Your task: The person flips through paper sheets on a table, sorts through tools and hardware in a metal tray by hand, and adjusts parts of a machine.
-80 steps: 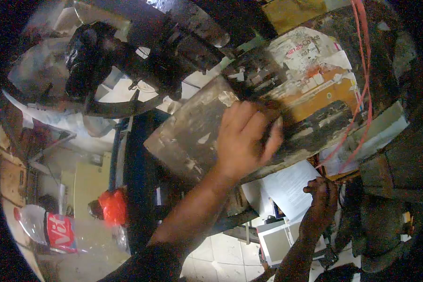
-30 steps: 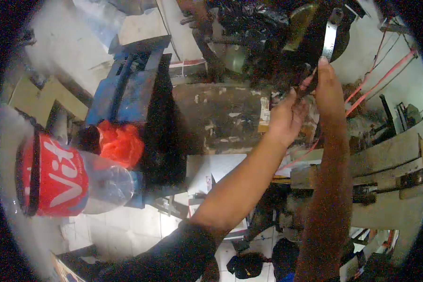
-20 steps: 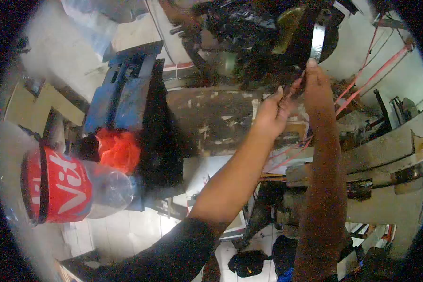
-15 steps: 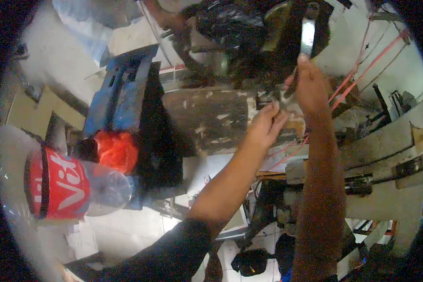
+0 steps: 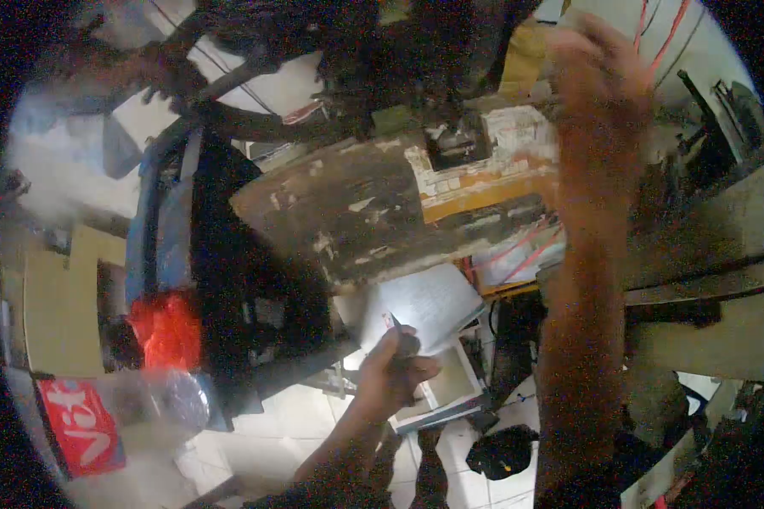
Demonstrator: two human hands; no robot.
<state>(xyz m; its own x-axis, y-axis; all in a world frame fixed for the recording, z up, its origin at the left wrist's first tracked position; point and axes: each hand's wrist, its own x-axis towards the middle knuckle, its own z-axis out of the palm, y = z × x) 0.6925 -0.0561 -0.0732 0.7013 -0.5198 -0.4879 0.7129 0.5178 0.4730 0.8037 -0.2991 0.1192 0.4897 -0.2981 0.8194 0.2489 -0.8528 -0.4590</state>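
Note:
My left hand point(image 5: 395, 365) is closed around a small dark object with a pointed end, too unclear to name, in front of white papers point(image 5: 429, 297). At the upper right my right hand point(image 5: 598, 59) is raised beside a yellowish piece point(image 5: 525, 61). Motion smears its fingers, and nothing in them can be made out. Between the hands lies a worn wooden board point(image 5: 339, 204), with a torn white and orange label point(image 5: 484, 191) and a dark metal part point(image 5: 458, 144) on it.
A blue metal vise-like tool point(image 5: 174, 212) stands left of the board, with a red plastic bag point(image 5: 168, 331) at its near end. A clear bottle with a red label point(image 5: 83, 424) is at the lower left. Pink cords point(image 5: 671, 34) hang at the upper right. A black bag point(image 5: 501, 451) lies on the tiles.
My left hand has come down and left from the board to the papers. My right hand has risen and moved right; the metal wrench it held no longer shows. The view has shifted.

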